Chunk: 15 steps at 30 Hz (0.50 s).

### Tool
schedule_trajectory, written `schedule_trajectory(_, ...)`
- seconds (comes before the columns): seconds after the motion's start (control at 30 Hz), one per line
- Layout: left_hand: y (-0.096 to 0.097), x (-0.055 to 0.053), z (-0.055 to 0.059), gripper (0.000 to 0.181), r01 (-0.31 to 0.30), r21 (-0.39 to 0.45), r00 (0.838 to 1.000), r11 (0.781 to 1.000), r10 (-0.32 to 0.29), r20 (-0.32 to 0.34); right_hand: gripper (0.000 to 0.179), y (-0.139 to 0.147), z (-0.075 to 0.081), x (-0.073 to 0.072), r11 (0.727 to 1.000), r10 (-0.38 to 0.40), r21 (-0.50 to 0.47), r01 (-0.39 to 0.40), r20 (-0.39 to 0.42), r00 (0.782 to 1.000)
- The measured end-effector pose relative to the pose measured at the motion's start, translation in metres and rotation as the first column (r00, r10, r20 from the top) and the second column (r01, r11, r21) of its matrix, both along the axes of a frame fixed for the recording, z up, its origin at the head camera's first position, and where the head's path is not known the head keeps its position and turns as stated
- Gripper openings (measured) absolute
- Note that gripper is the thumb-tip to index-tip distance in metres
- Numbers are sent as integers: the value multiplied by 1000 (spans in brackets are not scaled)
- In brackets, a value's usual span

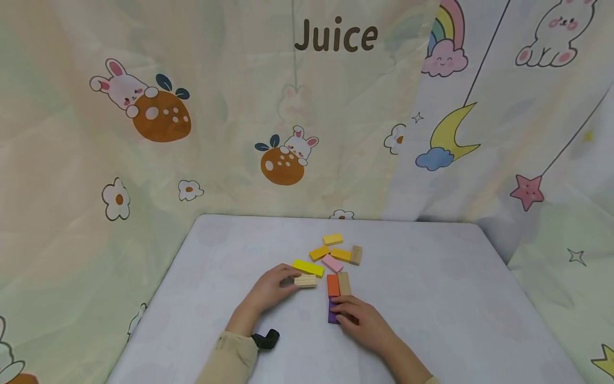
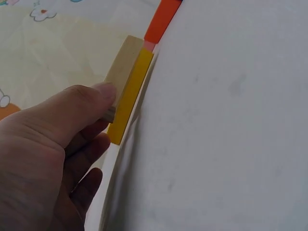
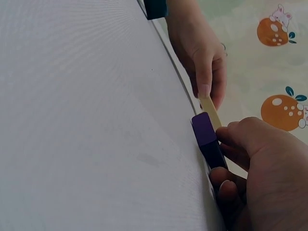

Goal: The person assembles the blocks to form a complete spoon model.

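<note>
In the head view my left hand (image 1: pixel 272 289) pinches a plain wooden block (image 1: pixel 306 281), with the thumb (image 2: pixel 103 94) on its near end in the left wrist view. Directly behind it lies a bright yellow block (image 1: pixel 308 268). My right hand (image 1: pixel 365 324) has its bent fingers and thumb on a purple block (image 1: pixel 333 314), partly covering it. An orange block (image 1: pixel 333 285) sits against the purple one's far end, and a tan wooden block (image 1: pixel 344 284) stands alongside the orange. A pink block (image 1: pixel 332 263) lies slanted beyond them.
Farther back on the white table (image 1: pixel 422 298) are a pale yellow block (image 1: pixel 333 239), two deeper yellow blocks (image 1: pixel 320 253) and another tan block (image 1: pixel 356 255). A printed cloth (image 1: pixel 230 96) hangs behind the table. A black strap (image 1: pixel 266 340) is on the left wrist.
</note>
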State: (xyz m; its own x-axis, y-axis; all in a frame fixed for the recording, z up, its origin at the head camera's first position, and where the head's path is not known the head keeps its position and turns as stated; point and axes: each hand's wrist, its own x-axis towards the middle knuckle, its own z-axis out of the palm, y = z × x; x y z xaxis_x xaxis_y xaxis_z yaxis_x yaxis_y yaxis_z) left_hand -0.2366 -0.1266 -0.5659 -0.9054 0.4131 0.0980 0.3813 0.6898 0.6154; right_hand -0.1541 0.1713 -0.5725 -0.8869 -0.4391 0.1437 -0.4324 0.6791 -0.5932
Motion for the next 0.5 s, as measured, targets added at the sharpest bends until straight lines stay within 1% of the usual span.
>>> schedule_trajectory(0.07, -6, 0, -1, 31, 4, 2, 1000, 1000, -5, 4, 20, 0, 1, 0, 1000, 0, 0, 0, 12, 1000)
schedule_trajectory(0.13, -11, -1, -3, 31, 12, 1, 1000, 1000, -12, -11, 20, 0, 1, 0, 1000, -1, 0, 1, 23, 1000)
schedule_trajectory(0.3, -17, -1, -6, 31, 14, 14, 999, 1000, -13, -33, 20, 1, 1, 0, 1000, 4, -10, -4, 13, 1000)
schedule_trajectory(0.5, -18, 0, -9, 32, -17, 11, 999, 1000, 17, -43, 20, 0, 1, 0, 1000, 1, -9, -1, -3, 1000)
